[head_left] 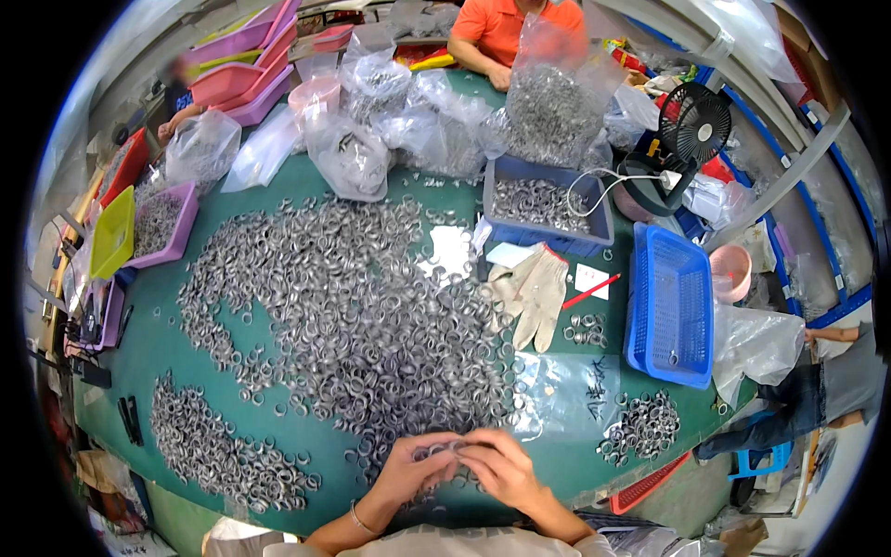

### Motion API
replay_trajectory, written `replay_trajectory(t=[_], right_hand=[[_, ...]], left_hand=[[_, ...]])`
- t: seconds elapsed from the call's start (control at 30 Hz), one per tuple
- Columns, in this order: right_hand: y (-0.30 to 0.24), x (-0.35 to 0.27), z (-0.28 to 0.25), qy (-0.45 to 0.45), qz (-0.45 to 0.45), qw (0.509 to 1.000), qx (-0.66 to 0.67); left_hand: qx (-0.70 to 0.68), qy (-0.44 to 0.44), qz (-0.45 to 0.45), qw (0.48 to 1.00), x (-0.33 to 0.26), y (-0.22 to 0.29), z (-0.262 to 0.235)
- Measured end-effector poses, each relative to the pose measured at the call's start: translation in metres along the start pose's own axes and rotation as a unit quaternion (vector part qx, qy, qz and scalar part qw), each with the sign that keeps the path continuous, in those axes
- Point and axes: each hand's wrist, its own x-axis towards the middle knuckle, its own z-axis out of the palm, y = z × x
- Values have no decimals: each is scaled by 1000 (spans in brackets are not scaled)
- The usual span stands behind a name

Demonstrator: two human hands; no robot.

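Close to the table's near edge, my left hand (415, 475) is curled around several small grey metal rings (429, 451). The fingertips of my right hand (501, 472) meet those of the left and pinch at a ring, which is mostly hidden by the fingers. Just beyond both hands spreads a large heap of loose grey rings (371, 306) on the green table (306, 436). A smaller pile of rings (218, 455) lies at the near left, and another pile (645, 427) at the near right.
White work gloves (538, 295), a red pen (591, 291) and a clear plastic bag (561, 395) lie right of the heap. Beyond stand a blue basket (670, 306), a grey-blue bin (548, 227) of rings and a black fan (694, 123). A person in orange (510, 37) sits opposite.
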Motion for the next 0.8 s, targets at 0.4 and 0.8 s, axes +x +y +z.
replay_trajectory(t=[0.4,0.8], right_hand=[[-22,-42,15,127,367,711,586],[-63,-63,36,103,336,759,548]], left_hand=[[-45,11,13,999,-33,-8,20],[-62,41,34,997,-84,-18,18]])
